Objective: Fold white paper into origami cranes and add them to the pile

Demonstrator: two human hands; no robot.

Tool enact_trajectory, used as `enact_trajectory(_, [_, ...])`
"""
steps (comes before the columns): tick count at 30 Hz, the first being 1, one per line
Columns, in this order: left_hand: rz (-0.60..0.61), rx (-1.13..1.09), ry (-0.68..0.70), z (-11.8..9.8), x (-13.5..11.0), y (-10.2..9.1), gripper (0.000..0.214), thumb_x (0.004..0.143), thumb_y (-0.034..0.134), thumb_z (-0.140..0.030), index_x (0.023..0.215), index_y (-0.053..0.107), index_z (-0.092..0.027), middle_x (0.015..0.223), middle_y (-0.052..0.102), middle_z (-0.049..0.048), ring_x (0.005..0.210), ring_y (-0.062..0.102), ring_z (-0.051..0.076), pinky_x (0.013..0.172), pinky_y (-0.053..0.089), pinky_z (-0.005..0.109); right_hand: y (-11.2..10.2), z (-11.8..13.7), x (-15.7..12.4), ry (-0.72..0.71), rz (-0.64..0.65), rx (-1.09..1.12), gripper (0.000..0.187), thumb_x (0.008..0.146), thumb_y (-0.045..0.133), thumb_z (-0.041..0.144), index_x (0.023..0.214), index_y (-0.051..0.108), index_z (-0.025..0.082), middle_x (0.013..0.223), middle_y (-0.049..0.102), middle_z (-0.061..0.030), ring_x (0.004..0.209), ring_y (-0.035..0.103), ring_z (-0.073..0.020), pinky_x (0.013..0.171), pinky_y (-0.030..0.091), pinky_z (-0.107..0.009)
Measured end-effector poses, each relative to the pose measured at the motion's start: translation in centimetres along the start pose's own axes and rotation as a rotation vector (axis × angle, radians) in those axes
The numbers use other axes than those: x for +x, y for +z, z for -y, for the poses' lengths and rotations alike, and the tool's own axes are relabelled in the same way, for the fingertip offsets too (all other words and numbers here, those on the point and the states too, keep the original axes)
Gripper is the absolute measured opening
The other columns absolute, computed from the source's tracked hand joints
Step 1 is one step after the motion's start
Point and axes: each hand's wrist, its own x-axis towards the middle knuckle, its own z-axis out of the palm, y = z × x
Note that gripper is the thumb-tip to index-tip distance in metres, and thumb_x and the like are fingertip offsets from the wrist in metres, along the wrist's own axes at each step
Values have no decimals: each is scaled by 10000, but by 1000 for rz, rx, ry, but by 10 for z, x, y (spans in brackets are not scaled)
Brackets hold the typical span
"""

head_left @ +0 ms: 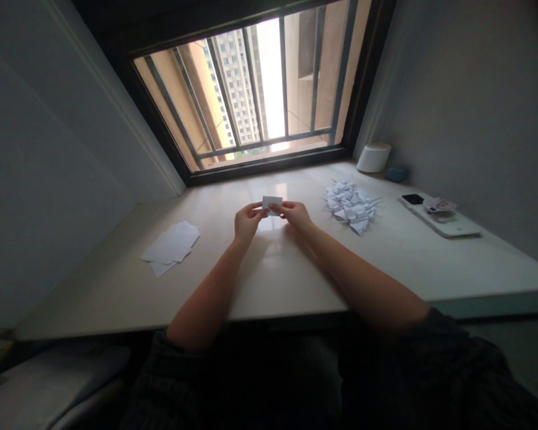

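Between both hands, over the middle of the white tabletop [269, 280], is a small folded piece of white paper [272, 200]. My left hand [247, 221] pinches its left side with thumb and fingers. From the right, my right hand [297, 214] grips the same paper, with fingertips across its front. To the left lies a loose stack of flat white paper sheets [173, 243]. Off to the right is a heap of pointed folded-paper pieces [349, 204], several of them overlapping. The paper's lower part is partly hidden by my fingers.
On the right rests a white phone [446, 222] with a small item on it. A white cup-like container [373, 157] and a dark bluish object [396, 174] stand in the back right corner. A barred window [260, 89] is behind the table, with walls on both sides.
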Motion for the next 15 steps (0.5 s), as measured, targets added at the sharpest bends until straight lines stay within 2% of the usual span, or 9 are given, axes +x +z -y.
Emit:
enact_trajectory(10, [43, 36, -66, -7, -1, 0, 423, 575, 819, -394, 911, 725, -153, 754, 730, 71, 716, 663, 192, 673, 446, 300, 0, 4, -2, -14, -22, 32, 414, 491, 796, 503, 682, 713, 146, 670, 692, -55, 652, 587, -164, 609, 418, -288])
enact_trajectory(15, [49, 59, -91, -9, 0, 0, 424, 568, 817, -377, 925, 722, -169, 726, 719, 48, 703, 648, 173, 644, 399, 273, -4, 2, 2, -45, -35, -6, 436, 556, 750, 583, 631, 699, 156, 625, 667, -40, 641, 577, -161, 608, 431, -286])
